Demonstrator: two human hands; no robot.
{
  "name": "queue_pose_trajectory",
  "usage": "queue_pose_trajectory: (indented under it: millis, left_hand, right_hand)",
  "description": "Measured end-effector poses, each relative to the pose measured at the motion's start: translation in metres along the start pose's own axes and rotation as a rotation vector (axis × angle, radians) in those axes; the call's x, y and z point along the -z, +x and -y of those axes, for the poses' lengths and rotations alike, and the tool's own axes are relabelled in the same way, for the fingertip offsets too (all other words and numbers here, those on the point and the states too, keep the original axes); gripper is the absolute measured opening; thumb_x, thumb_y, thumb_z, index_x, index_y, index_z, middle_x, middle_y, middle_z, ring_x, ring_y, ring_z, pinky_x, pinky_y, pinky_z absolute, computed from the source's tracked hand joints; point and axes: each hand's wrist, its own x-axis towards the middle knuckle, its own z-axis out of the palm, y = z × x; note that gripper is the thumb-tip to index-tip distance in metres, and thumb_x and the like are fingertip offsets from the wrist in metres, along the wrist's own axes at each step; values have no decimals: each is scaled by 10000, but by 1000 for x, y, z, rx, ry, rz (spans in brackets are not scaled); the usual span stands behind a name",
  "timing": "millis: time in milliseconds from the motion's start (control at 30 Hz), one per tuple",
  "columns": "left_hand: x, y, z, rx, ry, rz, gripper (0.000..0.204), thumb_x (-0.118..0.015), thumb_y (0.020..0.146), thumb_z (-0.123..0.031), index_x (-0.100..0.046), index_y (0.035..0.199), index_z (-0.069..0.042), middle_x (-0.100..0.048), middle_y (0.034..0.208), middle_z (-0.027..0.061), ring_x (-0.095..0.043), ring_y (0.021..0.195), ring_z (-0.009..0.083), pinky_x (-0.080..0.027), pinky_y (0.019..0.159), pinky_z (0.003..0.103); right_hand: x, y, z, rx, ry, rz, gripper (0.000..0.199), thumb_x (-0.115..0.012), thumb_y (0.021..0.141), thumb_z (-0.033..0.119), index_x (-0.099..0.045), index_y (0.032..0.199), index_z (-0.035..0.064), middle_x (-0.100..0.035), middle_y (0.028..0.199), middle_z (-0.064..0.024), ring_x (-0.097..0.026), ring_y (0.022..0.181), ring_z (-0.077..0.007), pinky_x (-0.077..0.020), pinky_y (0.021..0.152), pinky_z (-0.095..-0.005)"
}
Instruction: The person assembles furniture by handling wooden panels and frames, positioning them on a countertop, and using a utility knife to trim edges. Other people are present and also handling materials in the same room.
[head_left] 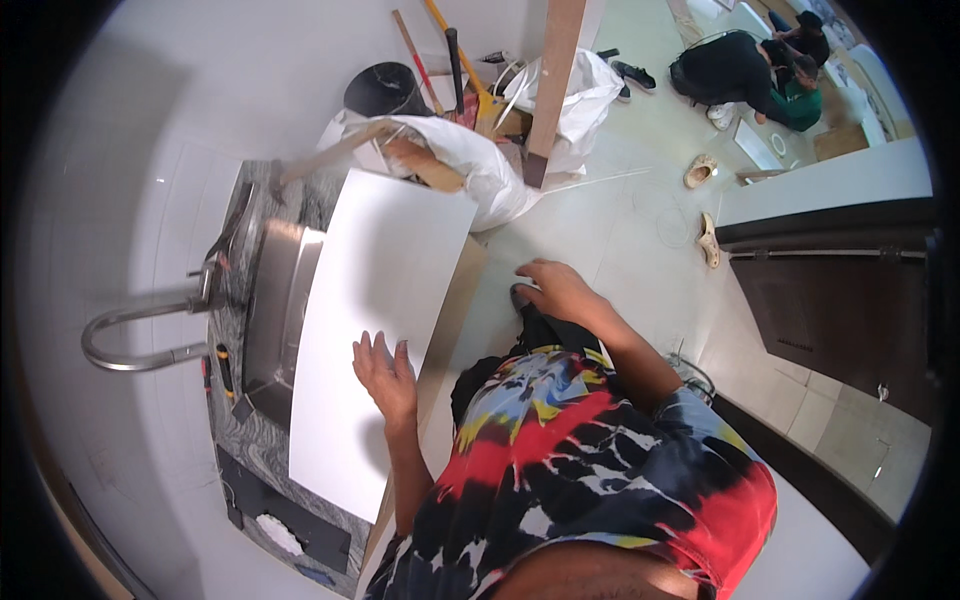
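A large white panel lies across the stone counter and covers part of the metal sink. My left hand rests on the panel near its right edge, fingers spread and holding nothing. Out over the floor, to the right of the panel, is my right hand; its fingers are stretched out and nothing shows in them. A curved metal faucet rises at the sink's left. Close to the faucet's base lies a screwdriver with a black and yellow handle.
White sacks of scrap, a black bucket and long-handled tools crowd the far end, beside a wooden post. Several people crouch at the far right. Loose clogs lie on the floor. A dark cabinet door stands right.
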Motion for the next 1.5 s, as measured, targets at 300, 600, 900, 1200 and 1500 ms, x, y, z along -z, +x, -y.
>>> queue_pose_trajectory:
  millis: [300,600,900,1200,1500]
  left_hand:
    - [-54,92,-67,-157,60,54,511,-671,970,-312,-572,1390,-38,-446,1519,233,-337,1454,433,-205,1194,594]
    - [-87,165,-90,-62,130,-89,532,-646,985,-354,-543,1412,-53,-458,1491,221,-345,1440,449,-201,1169,644]
    - [-85,172,-105,80,151,-115,502,-656,948,-168,-532,1403,3,-497,1474,209,-412,1411,434,-250,1179,595]
    - [-86,178,-113,165,139,-112,483,-626,928,-92,-545,1391,16,-488,1477,215,-407,1411,421,-293,1183,528]
    - [-87,174,-110,157,148,-122,502,-626,919,-103,-541,1401,9,-482,1479,211,-403,1406,423,-309,1177,518]
  right_hand:
    - [51,31,-98,-290,-249,147,345,-703,891,233,-659,1131,-10,-676,1055,-240,-664,1014,-417,-532,896,-488]
    - [39,145,-117,-252,208,113,342,-681,898,209,-690,1151,-21,-701,1105,-253,-668,1042,-421,-526,925,-457]
    - [-44,346,-96,1,146,280,456,-705,877,283,-629,1220,-9,-630,1212,-236,-611,1101,-426,-510,946,-491]
    - [-99,401,-102,-124,-96,142,955,-803,757,402,-344,1497,12,-502,1372,-298,-495,1243,-460,-426,1051,-505]
    - [-50,381,-116,-174,577,393,674,-643,835,280,-486,1408,-38,-644,1174,-288,-643,1063,-399,-500,958,-439]
